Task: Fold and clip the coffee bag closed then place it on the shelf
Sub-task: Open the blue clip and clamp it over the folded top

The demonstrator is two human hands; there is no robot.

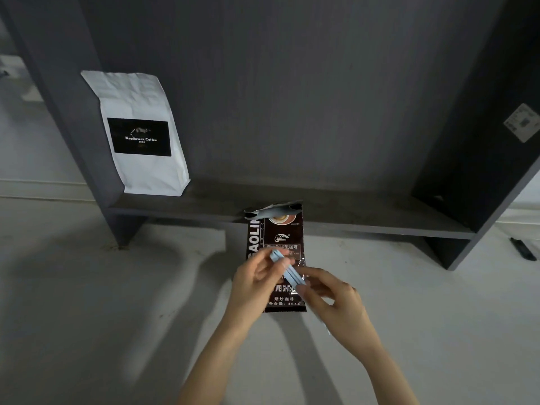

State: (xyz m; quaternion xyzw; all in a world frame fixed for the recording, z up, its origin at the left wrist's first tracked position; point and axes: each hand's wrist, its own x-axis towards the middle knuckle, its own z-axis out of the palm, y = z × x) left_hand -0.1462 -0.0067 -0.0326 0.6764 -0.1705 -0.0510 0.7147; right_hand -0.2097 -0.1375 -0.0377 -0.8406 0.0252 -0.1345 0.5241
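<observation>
Brown coffee bag (276,258) lay flat on pale floor (87,287), torn top against shelf (350,211) front edge. Blue clip (287,270) pinched between left hand (257,285) and right hand (336,299) above bag. White bag (140,133) stood at shelf's left end.

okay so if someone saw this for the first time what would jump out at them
Probably the two hands, left and right, holding a pale blue clip over a dark coffee bag lying on the floor, bottom centre. Next, the white coffee bag upright at the left end of the dark shelf.
</observation>
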